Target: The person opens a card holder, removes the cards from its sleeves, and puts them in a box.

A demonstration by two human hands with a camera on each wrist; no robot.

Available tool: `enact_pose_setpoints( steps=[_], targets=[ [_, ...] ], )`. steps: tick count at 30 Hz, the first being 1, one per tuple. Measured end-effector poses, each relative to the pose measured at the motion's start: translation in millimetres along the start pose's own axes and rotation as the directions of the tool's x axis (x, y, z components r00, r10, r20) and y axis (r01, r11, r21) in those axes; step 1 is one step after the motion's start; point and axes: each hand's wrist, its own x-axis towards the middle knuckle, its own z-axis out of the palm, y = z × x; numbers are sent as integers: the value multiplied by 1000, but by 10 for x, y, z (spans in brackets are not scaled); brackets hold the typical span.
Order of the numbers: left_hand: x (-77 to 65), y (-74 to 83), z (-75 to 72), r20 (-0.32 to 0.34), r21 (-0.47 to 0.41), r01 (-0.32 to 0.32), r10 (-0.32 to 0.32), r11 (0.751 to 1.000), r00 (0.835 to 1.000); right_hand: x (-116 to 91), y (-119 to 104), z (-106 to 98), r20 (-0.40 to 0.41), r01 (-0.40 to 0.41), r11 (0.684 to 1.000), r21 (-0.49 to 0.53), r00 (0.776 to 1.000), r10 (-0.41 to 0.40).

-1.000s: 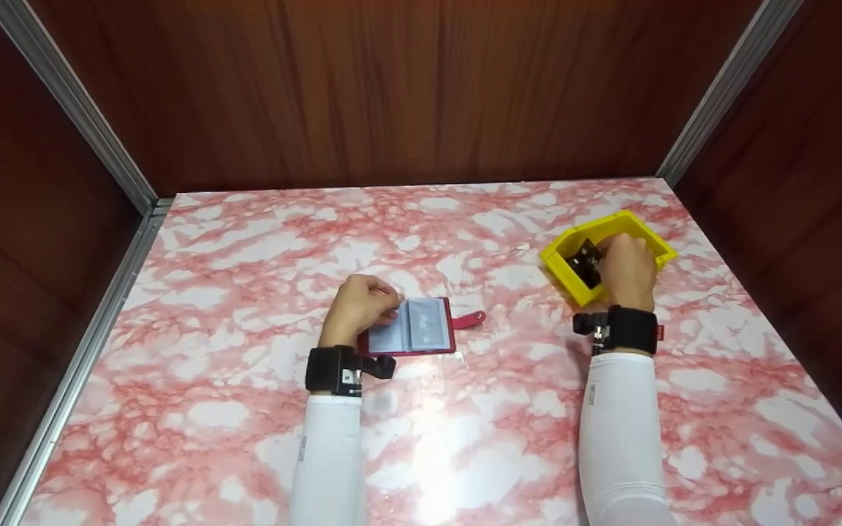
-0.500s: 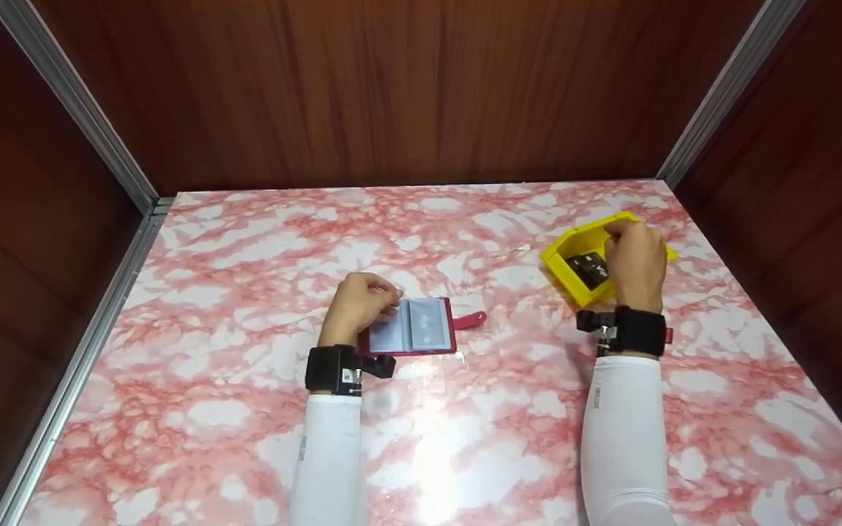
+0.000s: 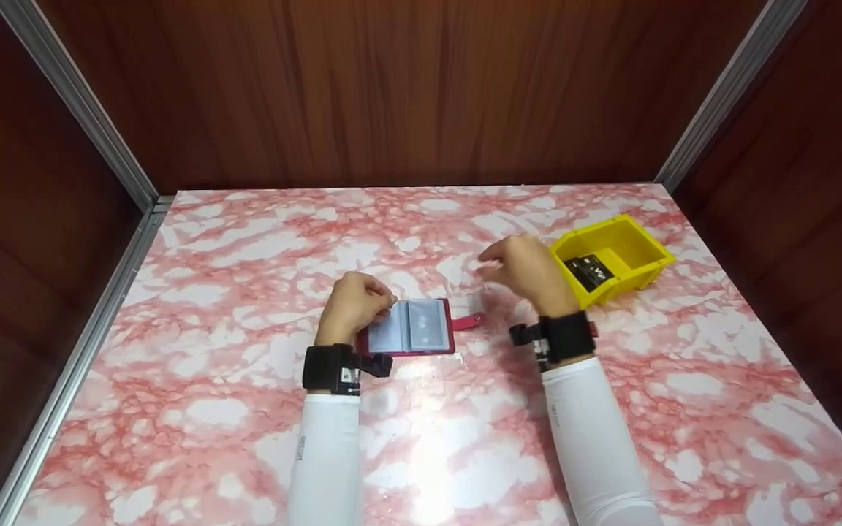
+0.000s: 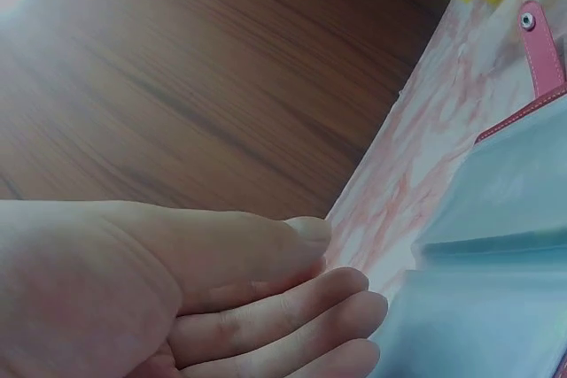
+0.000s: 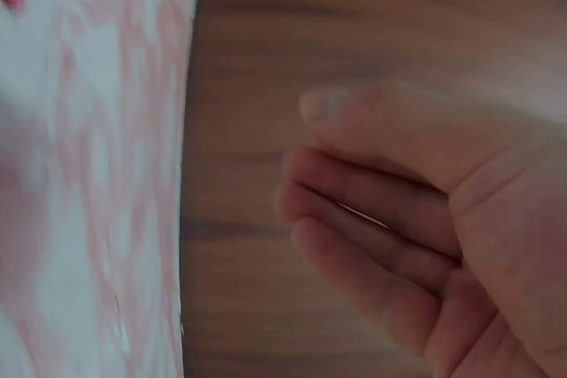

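Observation:
A red card holder [image 3: 425, 325] lies spread on the table, its clear plastic pages [image 4: 487, 316] facing up and its strap [image 3: 468, 321] pointing right. My left hand [image 3: 357, 303] is at the holder's upper left, fingers loosely bent and thumb near them; the left wrist view shows nothing between them. Over the table between holder and bin is my right hand [image 3: 531, 270], its fingers [image 5: 363, 281] loosely bent and holding nothing. Black cards [image 3: 590, 272], one lettered "Vip", lie inside the yellow bin [image 3: 636, 281] just right of that hand.
The table [image 3: 209, 438] has a pink and white marbled top. Brown wood-grain panels [image 3: 421, 88] enclose it at the back and both sides, with metal posts [image 3: 77, 95] in the corners.
My right hand has risen out of the yellow bin and swung left toward the card holder, leaving the black cards in the bin uncovered. The left hand has barely moved.

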Motion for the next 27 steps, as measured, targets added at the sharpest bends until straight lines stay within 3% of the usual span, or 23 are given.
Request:
enact_pose_setpoints(
  steps=[4, 8, 17, 27],
  targets=[
    [-11, -35, -17, -11, 77, -4, 5, 997, 1000, 92, -214, 247, 125, 102, 994, -25, 987, -98],
    [-13, -54, -33, -52, 150, -6, 14, 989, 999, 136, -320, 381, 168, 195, 980, -43, 968, -185],
    [0, -104, 55, -33, 181, -28, 34, 983, 999, -80, -205, 640, 247, 233, 972, 23, 941, -231],
    [12, -152, -15, -30, 222, 18, -11, 975, 999, -281, -208, 793, 147, 314, 949, -21, 940, -308]
  ],
)
